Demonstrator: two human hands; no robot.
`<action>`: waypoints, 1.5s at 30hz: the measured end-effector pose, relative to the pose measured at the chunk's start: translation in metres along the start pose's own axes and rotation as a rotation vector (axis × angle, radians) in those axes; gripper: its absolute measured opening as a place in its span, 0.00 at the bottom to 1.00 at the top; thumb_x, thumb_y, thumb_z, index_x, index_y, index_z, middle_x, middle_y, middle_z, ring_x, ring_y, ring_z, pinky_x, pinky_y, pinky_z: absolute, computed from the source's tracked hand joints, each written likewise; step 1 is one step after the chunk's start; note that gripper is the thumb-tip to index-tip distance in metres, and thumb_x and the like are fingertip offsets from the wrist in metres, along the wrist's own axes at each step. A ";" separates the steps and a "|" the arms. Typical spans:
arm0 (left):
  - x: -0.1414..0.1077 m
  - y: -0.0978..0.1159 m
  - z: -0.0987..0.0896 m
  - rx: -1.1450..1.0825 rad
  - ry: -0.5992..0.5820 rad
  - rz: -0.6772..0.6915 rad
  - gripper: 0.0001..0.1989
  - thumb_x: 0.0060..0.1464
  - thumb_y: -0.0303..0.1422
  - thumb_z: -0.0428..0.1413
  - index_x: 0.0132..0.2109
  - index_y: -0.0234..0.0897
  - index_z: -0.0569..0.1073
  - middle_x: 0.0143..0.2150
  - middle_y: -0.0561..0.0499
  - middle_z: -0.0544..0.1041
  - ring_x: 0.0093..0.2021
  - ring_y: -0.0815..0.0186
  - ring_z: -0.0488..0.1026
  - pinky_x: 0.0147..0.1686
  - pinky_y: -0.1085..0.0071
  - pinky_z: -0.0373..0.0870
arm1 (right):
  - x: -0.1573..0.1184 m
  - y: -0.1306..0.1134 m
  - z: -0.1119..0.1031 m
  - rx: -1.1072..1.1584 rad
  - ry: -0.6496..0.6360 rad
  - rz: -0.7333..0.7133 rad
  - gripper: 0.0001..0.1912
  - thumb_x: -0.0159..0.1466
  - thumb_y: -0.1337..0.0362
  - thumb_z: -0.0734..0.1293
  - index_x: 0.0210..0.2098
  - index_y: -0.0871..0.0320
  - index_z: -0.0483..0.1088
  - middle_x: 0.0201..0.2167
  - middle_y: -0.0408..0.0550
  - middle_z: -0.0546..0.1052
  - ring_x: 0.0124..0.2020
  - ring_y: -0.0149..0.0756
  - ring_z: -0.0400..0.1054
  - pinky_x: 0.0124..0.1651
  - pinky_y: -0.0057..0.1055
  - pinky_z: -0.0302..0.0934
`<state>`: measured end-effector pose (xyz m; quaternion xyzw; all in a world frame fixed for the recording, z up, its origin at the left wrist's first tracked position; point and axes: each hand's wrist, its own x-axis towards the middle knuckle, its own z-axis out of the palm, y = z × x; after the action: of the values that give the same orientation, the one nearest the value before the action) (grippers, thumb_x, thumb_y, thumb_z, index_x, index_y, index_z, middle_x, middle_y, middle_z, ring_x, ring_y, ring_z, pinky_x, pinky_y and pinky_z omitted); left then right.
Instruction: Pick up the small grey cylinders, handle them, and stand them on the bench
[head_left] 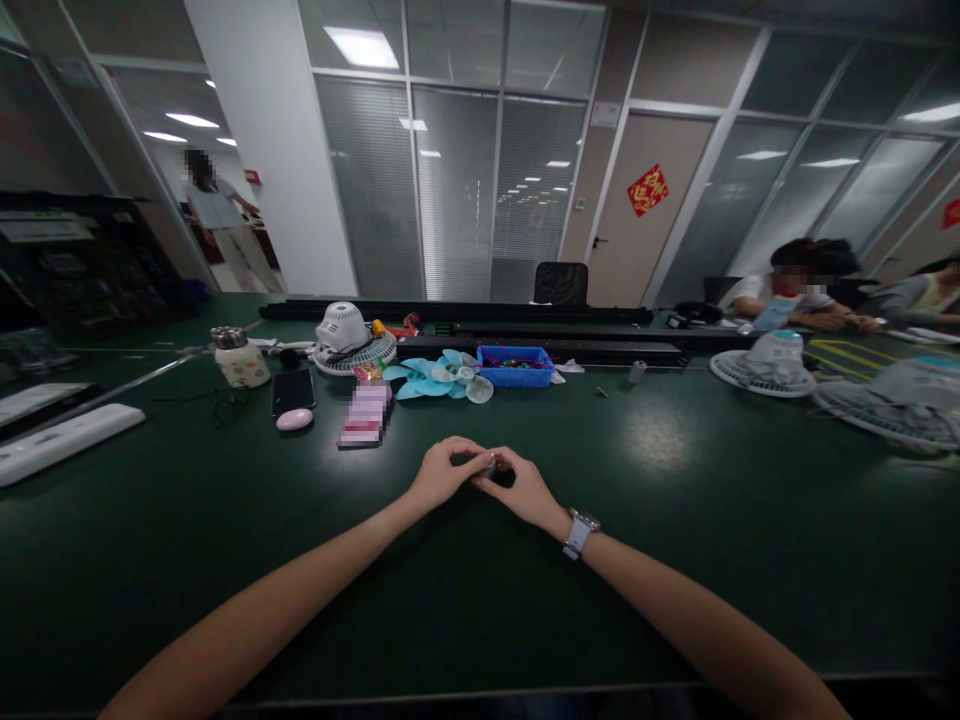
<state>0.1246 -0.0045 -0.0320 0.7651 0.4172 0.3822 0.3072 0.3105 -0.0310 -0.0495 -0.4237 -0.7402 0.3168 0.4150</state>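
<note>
Green and dark, the desk (450, 610) spreads beneath the person's bare forearms. Near its middle the left grip (444, 473) and the right grip (527, 490) meet, thumbs and fingers of both pinching a small grey object (490, 466) between them. Fingers hide most of it, and whether it touches the surface cannot be told. A watch (577, 535) with a pale strap circles the right wrist.

Beyond the two grips, a blue tray (517, 378) holds small coloured parts, with light-blue fan blades (427, 380) piled just left of it. Farther left lie a dark phone (292, 388), a pink rounded item (295, 419) at its near end, and a white fan head (341, 328) on a round grille. Rightward, a small grey cylinder (637, 372) stands apart, well short of another fan head (776, 350).
</note>
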 end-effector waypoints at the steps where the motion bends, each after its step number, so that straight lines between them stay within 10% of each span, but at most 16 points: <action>1: 0.002 0.002 0.000 0.019 -0.014 -0.001 0.12 0.56 0.43 0.58 0.40 0.41 0.82 0.43 0.47 0.80 0.46 0.57 0.73 0.45 0.62 0.68 | 0.000 -0.001 0.000 -0.001 0.003 0.002 0.17 0.59 0.57 0.72 0.47 0.55 0.71 0.42 0.46 0.78 0.42 0.36 0.73 0.47 0.35 0.66; 10: -0.001 -0.005 -0.021 0.063 0.144 -0.011 0.14 0.56 0.44 0.58 0.41 0.41 0.82 0.41 0.48 0.80 0.44 0.58 0.72 0.45 0.63 0.68 | -0.003 -0.012 -0.003 0.010 -0.009 0.076 0.19 0.58 0.58 0.73 0.48 0.55 0.71 0.44 0.46 0.78 0.44 0.36 0.73 0.50 0.36 0.66; 21: -0.017 -0.044 -0.030 0.216 -0.061 -0.090 0.16 0.54 0.47 0.57 0.41 0.44 0.83 0.35 0.47 0.78 0.35 0.60 0.73 0.35 0.66 0.66 | -0.005 -0.010 -0.006 -0.033 0.045 0.043 0.19 0.60 0.56 0.72 0.48 0.55 0.71 0.45 0.47 0.79 0.45 0.36 0.73 0.50 0.36 0.66; 28: -0.018 -0.050 -0.031 0.136 0.001 -0.109 0.28 0.57 0.51 0.53 0.57 0.39 0.73 0.37 0.49 0.79 0.36 0.61 0.74 0.36 0.67 0.67 | 0.000 0.048 -0.088 -0.311 0.465 0.089 0.23 0.59 0.51 0.69 0.49 0.58 0.71 0.43 0.52 0.79 0.41 0.40 0.73 0.47 0.38 0.66; 36: -0.016 -0.058 -0.029 0.045 0.089 -0.158 0.27 0.59 0.53 0.48 0.52 0.36 0.72 0.32 0.50 0.78 0.34 0.61 0.76 0.37 0.66 0.69 | -0.013 0.115 -0.164 -0.412 0.717 0.364 0.24 0.56 0.51 0.68 0.47 0.58 0.70 0.39 0.52 0.79 0.38 0.41 0.74 0.44 0.38 0.66; 41: -0.015 -0.066 -0.028 -0.018 0.142 -0.162 0.25 0.57 0.53 0.50 0.49 0.37 0.72 0.31 0.50 0.77 0.32 0.61 0.75 0.34 0.68 0.69 | -0.013 0.074 -0.133 -0.699 0.964 0.202 0.37 0.55 0.54 0.71 0.59 0.63 0.61 0.56 0.63 0.70 0.56 0.52 0.64 0.58 0.50 0.55; 45: -0.014 -0.064 -0.029 -0.025 0.163 -0.174 0.24 0.56 0.52 0.52 0.48 0.36 0.72 0.29 0.51 0.77 0.30 0.62 0.75 0.32 0.67 0.69 | -0.013 0.016 -0.056 -0.677 0.508 -0.081 0.21 0.64 0.56 0.65 0.55 0.56 0.68 0.49 0.52 0.73 0.49 0.43 0.67 0.56 0.44 0.56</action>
<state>0.0692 0.0171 -0.0724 0.6885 0.5009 0.4202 0.3138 0.3697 -0.0291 -0.0419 -0.5712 -0.6928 -0.0751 0.4337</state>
